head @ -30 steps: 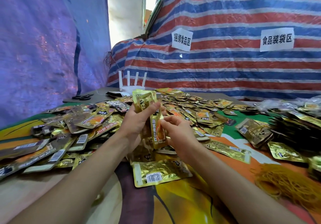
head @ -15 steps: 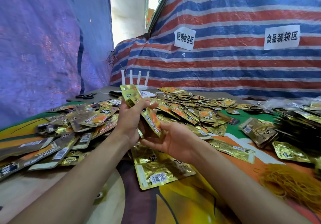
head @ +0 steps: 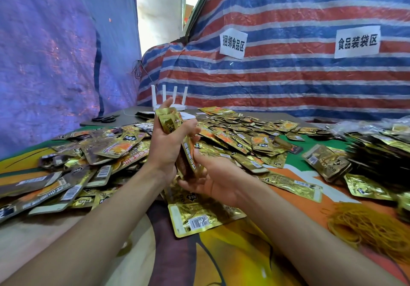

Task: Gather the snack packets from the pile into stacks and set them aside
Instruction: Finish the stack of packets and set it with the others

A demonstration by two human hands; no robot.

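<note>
A wide pile of gold and brown snack packets (head: 233,135) covers the table. My left hand (head: 165,146) is raised above it and grips a small bunch of gold packets (head: 168,119) upright, fingers curled round them. Just below and to the right, my right hand (head: 213,179) is palm up, its thumb pressing a single gold packet (head: 188,159) whose upper end reaches my left hand. One loose packet (head: 199,219) lies flat near the front, in front of my wrists.
Bound dark stacks of packets (head: 377,152) sit at the right, with a heap of yellow rubber bands (head: 372,225) in front of them. A white router (head: 170,99) and black scissors (head: 104,119) stand at the back left. Striped tarpaulin walls enclose the table.
My left hand has lifted its bunch higher. My right hand has turned palm up and brought a single packet up against the left hand's bunch.
</note>
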